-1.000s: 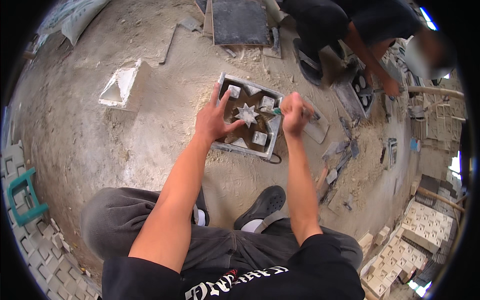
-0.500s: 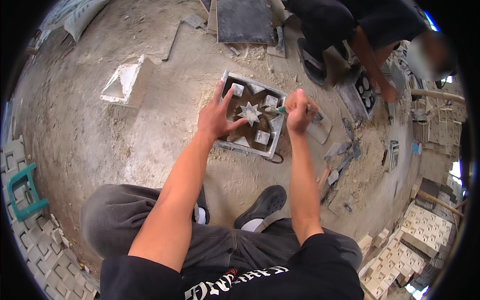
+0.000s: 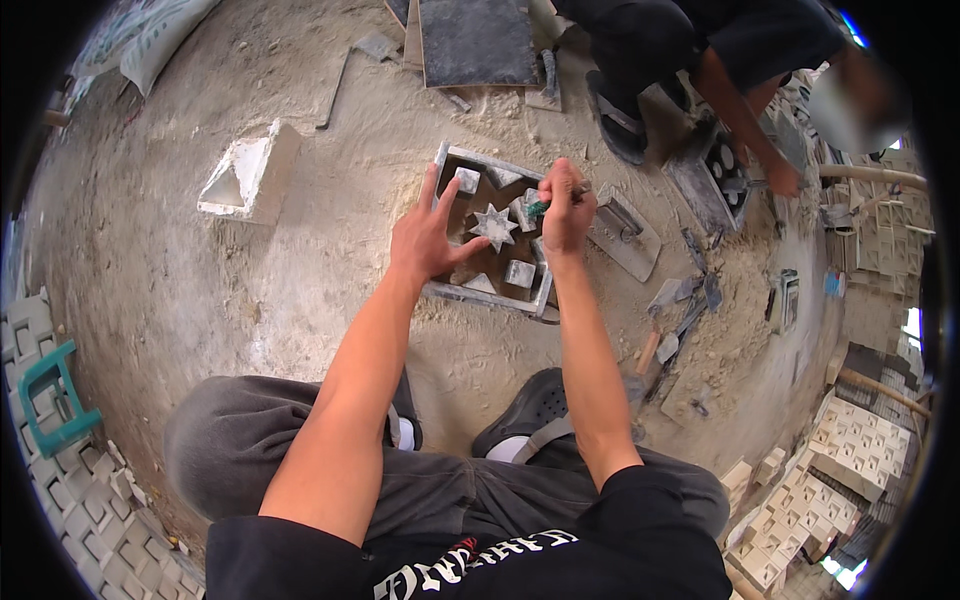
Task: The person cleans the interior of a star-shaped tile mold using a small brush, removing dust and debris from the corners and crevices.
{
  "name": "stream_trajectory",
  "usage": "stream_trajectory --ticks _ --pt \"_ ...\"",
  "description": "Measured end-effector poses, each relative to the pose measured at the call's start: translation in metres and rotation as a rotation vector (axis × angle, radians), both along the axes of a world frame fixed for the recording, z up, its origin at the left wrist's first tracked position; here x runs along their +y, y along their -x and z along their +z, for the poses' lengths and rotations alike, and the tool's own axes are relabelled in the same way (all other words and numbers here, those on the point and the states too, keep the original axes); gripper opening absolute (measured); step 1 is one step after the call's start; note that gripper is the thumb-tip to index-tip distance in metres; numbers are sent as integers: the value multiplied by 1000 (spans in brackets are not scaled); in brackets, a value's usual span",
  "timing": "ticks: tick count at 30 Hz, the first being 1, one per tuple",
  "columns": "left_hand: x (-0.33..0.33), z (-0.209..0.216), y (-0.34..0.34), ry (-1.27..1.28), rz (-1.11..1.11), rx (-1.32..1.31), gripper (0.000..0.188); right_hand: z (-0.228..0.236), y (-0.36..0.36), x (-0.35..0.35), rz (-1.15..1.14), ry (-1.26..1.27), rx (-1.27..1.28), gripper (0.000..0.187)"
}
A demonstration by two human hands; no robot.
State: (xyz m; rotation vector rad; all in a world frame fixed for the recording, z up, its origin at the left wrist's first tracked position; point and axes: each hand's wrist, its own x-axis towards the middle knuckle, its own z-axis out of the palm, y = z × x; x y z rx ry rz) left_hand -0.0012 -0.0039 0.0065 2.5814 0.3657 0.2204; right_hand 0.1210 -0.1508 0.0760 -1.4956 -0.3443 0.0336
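A square metal mould (image 3: 478, 297) lies on the ground before me, with a star-shaped block (image 3: 493, 229) in its middle and square blocks near its corners. My left hand (image 3: 428, 235) rests over the mould's left side with its fingers spread, the thumb beside the star. My right hand (image 3: 566, 212) is closed in a fist above the mould's right side. It grips a small hand tool (image 3: 537, 209) with a green part showing below the fist; its working end is hard to make out against the blocks.
Just right of the mould lies a flat plastering trowel (image 3: 625, 238). Several hand tools (image 3: 680, 315) are scattered farther right. A pale cast block (image 3: 250, 172) stands on the left, a dark board (image 3: 478, 45) ahead. At the upper right a co-worker's hand (image 3: 782, 178) is beside another mould (image 3: 700, 185).
My right hand has moved left and slightly up, bringing the green-marked tool further over the mould. The trowel beside it is now more exposed. My left hand keeps its spread pose on the mould.
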Motion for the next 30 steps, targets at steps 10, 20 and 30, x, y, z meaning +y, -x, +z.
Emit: stream_trajectory --ticks 10,20,30 --pt "0 0 2 5 4 17 99 31 -20 -1 226 -179 -4 59" --pt "-1 -4 3 -15 -9 8 99 6 -20 21 77 -4 -6 53" --pt "1 -1 6 -17 2 14 98 14 -29 5 150 -167 100 54"
